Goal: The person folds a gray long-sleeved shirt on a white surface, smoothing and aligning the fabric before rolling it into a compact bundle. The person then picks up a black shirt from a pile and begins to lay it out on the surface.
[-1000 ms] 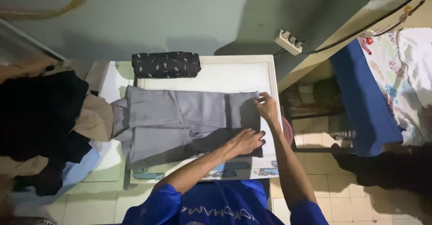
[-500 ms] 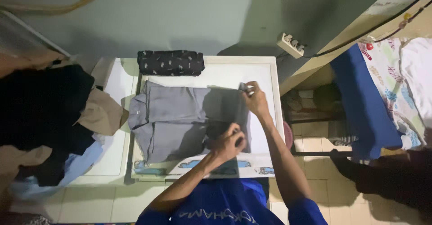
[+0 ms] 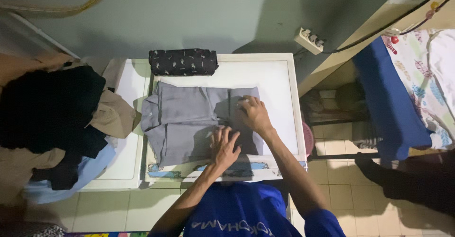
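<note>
Left hand (image 3: pixel 224 145) flat and open on grey trousers (image 3: pixel 189 123); right hand (image 3: pixel 254 114) at 1 o'clock, spread open, pressing the folded end. Folded over once, centred on white table (image 3: pixel 279 76), not yet compact. Folded dark garment (image 3: pixel 183 61) at 12 o'clock.

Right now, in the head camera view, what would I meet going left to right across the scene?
Pile of dark and tan clothes → folded grey garment on the white table → left hand → right hand → white power strip → blue cloth → floral sheet.
</note>
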